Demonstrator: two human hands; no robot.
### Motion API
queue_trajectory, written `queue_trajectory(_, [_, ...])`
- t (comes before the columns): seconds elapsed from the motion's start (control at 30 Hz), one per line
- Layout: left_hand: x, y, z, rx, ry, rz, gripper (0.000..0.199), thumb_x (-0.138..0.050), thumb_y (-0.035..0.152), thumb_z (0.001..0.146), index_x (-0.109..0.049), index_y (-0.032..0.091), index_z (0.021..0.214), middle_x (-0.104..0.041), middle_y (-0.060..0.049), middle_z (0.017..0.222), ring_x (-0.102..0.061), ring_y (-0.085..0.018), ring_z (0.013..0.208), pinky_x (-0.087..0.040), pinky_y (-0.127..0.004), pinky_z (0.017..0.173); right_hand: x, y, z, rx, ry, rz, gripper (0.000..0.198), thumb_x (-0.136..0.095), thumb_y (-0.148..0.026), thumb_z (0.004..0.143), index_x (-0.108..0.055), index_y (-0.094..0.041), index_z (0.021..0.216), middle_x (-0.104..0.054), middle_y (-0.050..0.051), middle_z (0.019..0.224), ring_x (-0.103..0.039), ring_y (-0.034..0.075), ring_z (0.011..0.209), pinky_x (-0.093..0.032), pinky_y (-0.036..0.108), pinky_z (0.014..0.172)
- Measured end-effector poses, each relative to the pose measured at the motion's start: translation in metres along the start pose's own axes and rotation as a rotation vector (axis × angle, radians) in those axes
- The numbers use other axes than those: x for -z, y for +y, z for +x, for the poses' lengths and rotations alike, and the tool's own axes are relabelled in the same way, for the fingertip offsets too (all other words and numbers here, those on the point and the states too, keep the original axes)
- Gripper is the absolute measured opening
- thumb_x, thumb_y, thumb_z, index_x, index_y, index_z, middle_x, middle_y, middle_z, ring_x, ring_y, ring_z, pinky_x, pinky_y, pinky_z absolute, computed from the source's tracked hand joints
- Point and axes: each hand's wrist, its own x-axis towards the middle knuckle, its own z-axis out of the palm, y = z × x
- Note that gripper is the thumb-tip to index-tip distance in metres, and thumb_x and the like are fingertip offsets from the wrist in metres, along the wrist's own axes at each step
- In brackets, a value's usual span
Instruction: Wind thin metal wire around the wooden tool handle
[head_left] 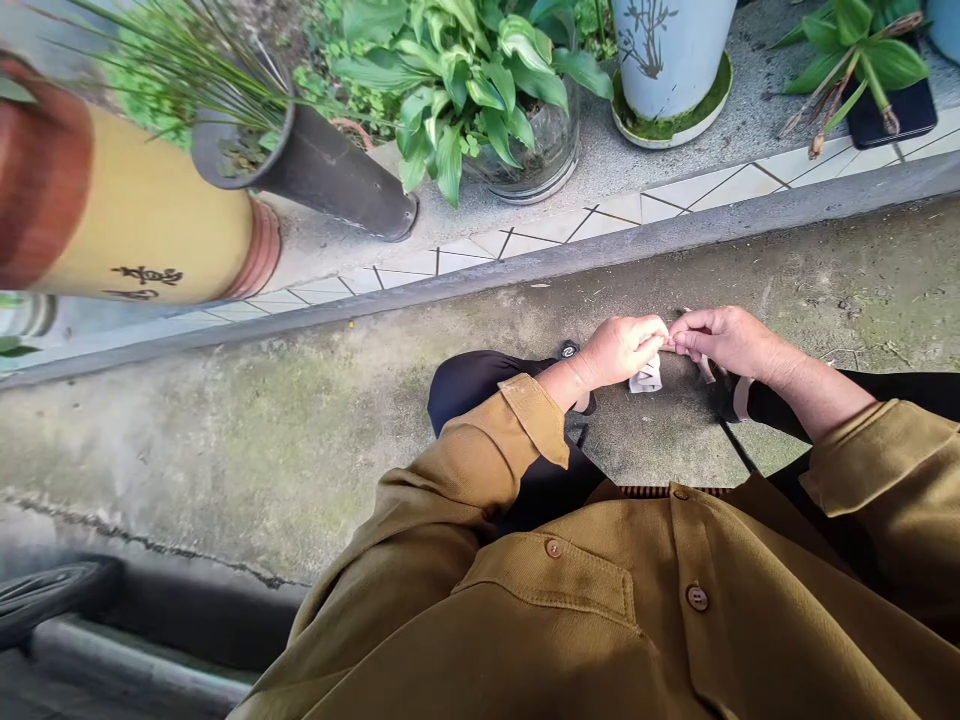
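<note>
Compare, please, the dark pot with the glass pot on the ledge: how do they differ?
The dark pot is narrow and opaque; the glass pot is wider and see-through. The dark pot holds thin, grass-like leaves; the glass pot holds broad leaves, some with pale streaks. Both stand on the ledge and hold plants.

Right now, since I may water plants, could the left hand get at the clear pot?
Probably, by leaning: the clear pot stands unblocked behind the tiled edge, though the left hand is busy beside the right hand.

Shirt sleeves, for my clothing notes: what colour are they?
The shirt sleeves are mustard-brown, seen best in the head view.
</note>
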Motion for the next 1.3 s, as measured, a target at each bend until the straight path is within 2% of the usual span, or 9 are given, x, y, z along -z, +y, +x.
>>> queue_trajectory(0.13, [0.001,-0.002,0.006,0.131,0.026,-0.344,0.014,-0.051,0.025,0.085,-0.060,0.014,0.083,-0.058,0.001,0.073,-0.049,-0.009,0.065,-0.037,-0.022,0.064,-0.005,-0.005,-0.006,0.235,0.240,-0.357,0.026,-0.048,-0.030,0.096,-0.072,-0.021,0.098,-0.073,0.007,0.094,-0.066,0.019,0.083,-0.047,0.030,0.072])
queue_trajectory(0.23, [0.002,0.000,0.007,0.205,0.010,-0.483,0.013,-0.053,0.026,0.083,-0.058,0.014,0.081,-0.053,0.003,0.068,-0.044,-0.007,0.060,-0.035,-0.021,0.059,-0.005,-0.008,-0.009,0.261,0.289,-0.544,0.028,-0.045,-0.030,0.099,-0.072,-0.021,0.100,-0.073,0.007,0.090,-0.065,0.018,0.078,-0.046,0.029,0.069])
queue_trajectory(0.53, [0.004,0.006,0.005,0.239,-0.041,-0.504,0.013,-0.051,0.026,0.086,-0.056,0.015,0.081,-0.047,0.004,0.064,-0.038,-0.007,0.056,-0.030,-0.021,0.056,0.003,-0.012,-0.010,0.277,0.215,-0.641,0.031,-0.042,-0.028,0.099,-0.071,-0.020,0.091,-0.070,0.007,0.080,-0.060,0.017,0.069,-0.039,0.028,0.061])
queue_trajectory(0.67, [0.004,0.003,0.004,0.081,0.031,-0.149,0.014,-0.048,0.023,0.089,-0.058,0.017,0.084,-0.055,0.000,0.071,-0.047,-0.011,0.065,-0.035,-0.025,0.065,-0.001,-0.014,-0.004,0.091,0.209,-0.334,0.028,-0.047,-0.033,0.094,-0.068,-0.020,0.080,-0.069,0.005,0.074,-0.060,0.016,0.065,-0.039,0.028,0.059])
queue_trajectory(0.8, [0.004,0.005,-0.001,-0.114,0.012,0.204,0.020,-0.044,0.022,0.093,-0.059,0.018,0.081,-0.059,-0.005,0.076,-0.054,-0.017,0.076,-0.037,-0.029,0.074,-0.002,-0.016,0.000,-0.231,-0.023,0.350,0.031,-0.054,-0.043,0.087,-0.060,-0.019,0.068,-0.057,-0.001,0.056,-0.045,0.010,0.044,-0.032,0.025,0.045])
queue_trajectory(0.93, [0.001,0.005,-0.003,-0.136,0.028,0.200,0.021,-0.043,0.023,0.094,-0.059,0.017,0.081,-0.060,-0.005,0.076,-0.054,-0.016,0.076,-0.037,-0.029,0.074,0.000,-0.017,-0.001,-0.350,-0.139,0.657,0.033,-0.064,-0.049,0.081,-0.062,-0.017,0.072,-0.057,0.000,0.057,-0.036,0.007,0.039,-0.024,0.024,0.039])
queue_trajectory(1.0, [-0.001,0.004,0.000,-0.001,0.084,0.057,0.019,-0.043,0.022,0.093,-0.058,0.017,0.083,-0.059,-0.002,0.075,-0.052,-0.013,0.070,-0.037,-0.027,0.069,0.000,-0.018,-0.002,-0.317,0.017,0.528,0.029,-0.063,-0.045,0.083,-0.066,-0.017,0.086,-0.062,0.000,0.061,-0.042,0.009,0.041,-0.030,0.024,0.041])
queue_trajectory(1.13, [-0.005,0.001,0.007,0.199,0.071,-0.290,0.013,-0.047,0.021,0.089,-0.057,0.015,0.081,-0.056,0.002,0.071,-0.048,-0.009,0.064,-0.036,-0.022,0.064,-0.004,-0.018,-0.006,-0.088,0.327,-0.078,0.024,-0.062,-0.035,0.086,-0.067,-0.023,0.106,-0.071,0.001,0.075,-0.058,0.014,0.058,-0.040,0.025,0.054])
queue_trajectory(1.3, [-0.005,-0.001,0.011,0.245,0.042,-0.417,0.013,-0.049,0.022,0.086,-0.057,0.015,0.080,-0.056,0.002,0.073,-0.049,-0.008,0.068,-0.037,-0.022,0.065,-0.005,-0.015,-0.011,0.112,0.347,-0.560,0.026,-0.049,-0.035,0.096,-0.072,-0.022,0.095,-0.073,0.007,0.090,-0.063,0.017,0.071,-0.037,0.027,0.058])
